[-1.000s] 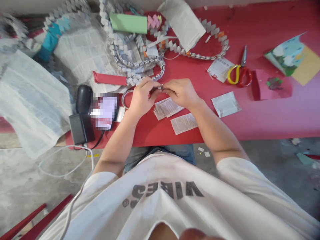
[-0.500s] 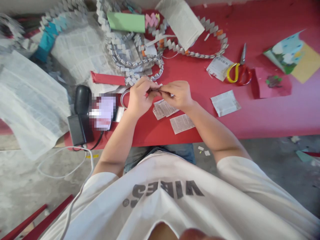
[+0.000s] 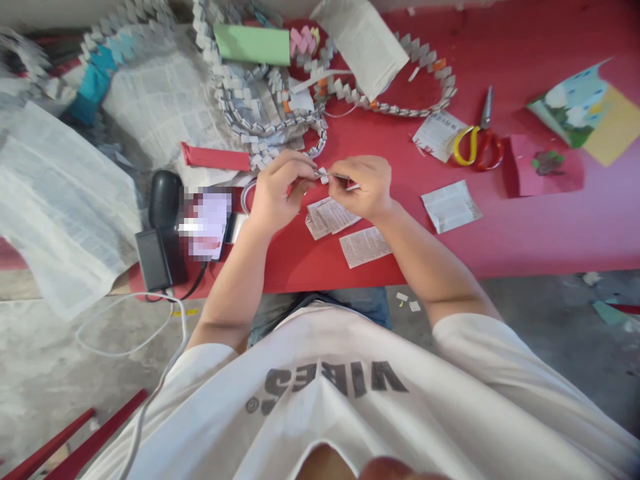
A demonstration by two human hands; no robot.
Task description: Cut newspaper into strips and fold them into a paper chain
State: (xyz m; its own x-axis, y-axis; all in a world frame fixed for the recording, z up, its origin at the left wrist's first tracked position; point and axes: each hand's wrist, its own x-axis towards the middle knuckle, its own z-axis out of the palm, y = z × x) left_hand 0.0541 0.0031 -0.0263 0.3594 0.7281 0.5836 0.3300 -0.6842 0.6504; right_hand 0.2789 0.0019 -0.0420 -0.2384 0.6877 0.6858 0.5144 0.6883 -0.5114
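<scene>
My left hand (image 3: 281, 190) pinches the end of a folded-paper chain (image 3: 324, 175), just above the red table. Facing it, my right hand (image 3: 363, 187) is closed on a thin folded paper strip (image 3: 353, 187), whose inner end meets the chain between my fingertips. Whether the strip is inserted in the chain's end link I cannot tell. Beneath my hands lie small printed paper pieces (image 3: 333, 217), with another printed paper rectangle (image 3: 366, 247) closer to the table's front edge. The longer zigzag paper chain (image 3: 260, 127) lies coiled behind my left hand.
Scissors (image 3: 477, 143) with yellow and red handles lie to the right, near a paper square (image 3: 451, 206) and pink paper (image 3: 530, 167). On the left are a phone (image 3: 210, 227), a black adapter (image 3: 154, 260) with a cable, and large paper sheets (image 3: 65, 200). A green paper (image 3: 253, 45) lies behind.
My fingertips have drawn slightly apart, the right hand shifting right. The white chain end and the folded strip between them have come into view.
</scene>
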